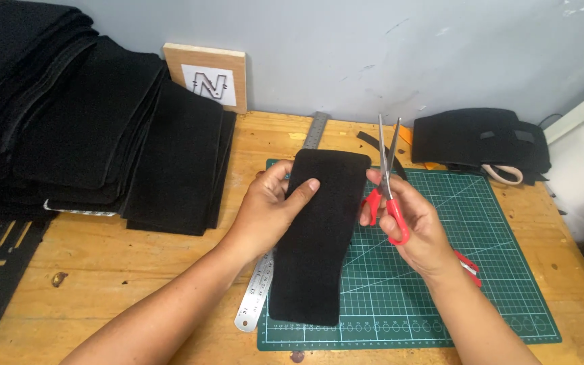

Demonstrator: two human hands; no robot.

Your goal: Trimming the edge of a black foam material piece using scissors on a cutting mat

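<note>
Hands: left hand one felt strip; right hand one scissors.

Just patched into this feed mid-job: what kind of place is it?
Probably a small fabric-cutting workbench: a green cutting mat and steel ruler on a wooden table, stacks of black fabric pieces, red-handled scissors in the right hand.

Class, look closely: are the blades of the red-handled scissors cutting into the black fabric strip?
No: the scissors in the right hand point upward, blades clear beside the black fabric strip.
</note>
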